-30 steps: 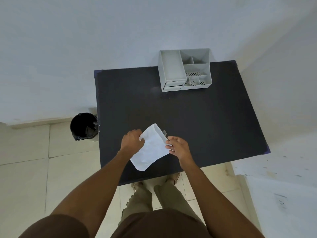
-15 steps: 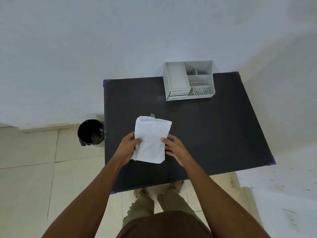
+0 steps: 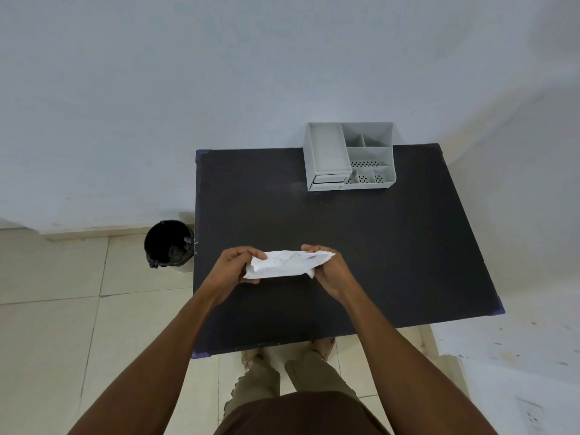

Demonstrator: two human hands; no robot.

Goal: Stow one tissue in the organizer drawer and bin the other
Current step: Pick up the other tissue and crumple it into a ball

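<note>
A white tissue is stretched flat and folded narrow between both hands, above the near half of the black table. My left hand pinches its left end and my right hand grips its right end. The grey organizer stands at the table's far edge, with its small drawers shut at its front left. A black-lined bin sits on the floor just left of the table. I see only one tissue.
A white wall rises behind the table. A white surface with specks lies to the right of the table. Pale floor tiles spread at the left, and my feet stand under the table's near edge.
The tissue went from hanging upright as a broad sheet to a narrow horizontal fold. Both hands moved apart to its ends.
</note>
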